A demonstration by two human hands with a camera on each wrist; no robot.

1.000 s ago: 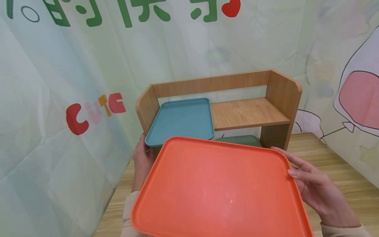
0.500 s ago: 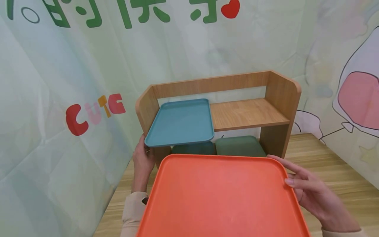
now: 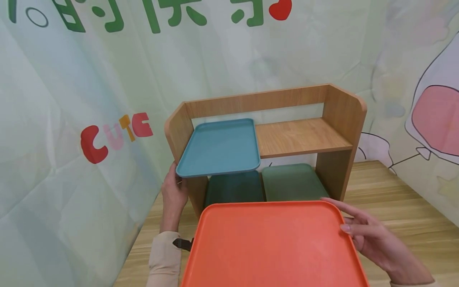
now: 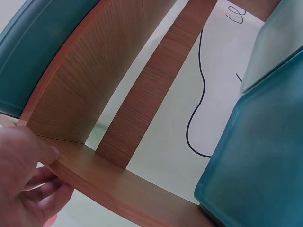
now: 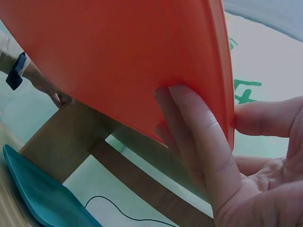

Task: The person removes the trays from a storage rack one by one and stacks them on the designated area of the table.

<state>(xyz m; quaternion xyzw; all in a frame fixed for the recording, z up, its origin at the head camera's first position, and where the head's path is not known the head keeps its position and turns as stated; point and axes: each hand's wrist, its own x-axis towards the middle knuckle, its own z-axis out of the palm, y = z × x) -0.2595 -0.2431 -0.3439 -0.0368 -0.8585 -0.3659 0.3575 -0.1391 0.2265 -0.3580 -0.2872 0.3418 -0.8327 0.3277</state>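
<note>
A flat orange-red tray point(image 3: 272, 247) spans the bottom of the head view, in front of the wooden desktop shelf point(image 3: 303, 137). My right hand point(image 3: 376, 239) grips its right edge; in the right wrist view, fingers lie on the tray's underside and the thumb at its edge. My left hand point(image 4: 23, 175) holds the front edge of the shelf's left side panel, thumb and fingers on opposite faces. On the upper board's left half lies a blue tray point(image 3: 220, 145), its front rim jutting past the board. Below are a dark teal tray point(image 3: 234, 187) and a green tray point(image 3: 292, 181), side by side, fronts hidden.
The shelf stands on a wood-grain table point(image 3: 394, 207). Behind it and at the left hangs a printed cloth point(image 3: 107, 75). The shelf's right side panel point(image 3: 340, 119) rises beside the upper board's bare right half.
The orange-red tray has moved down in the head view with my right hand, uncovering more of the two lower trays. My left hand stays at the side panel.
</note>
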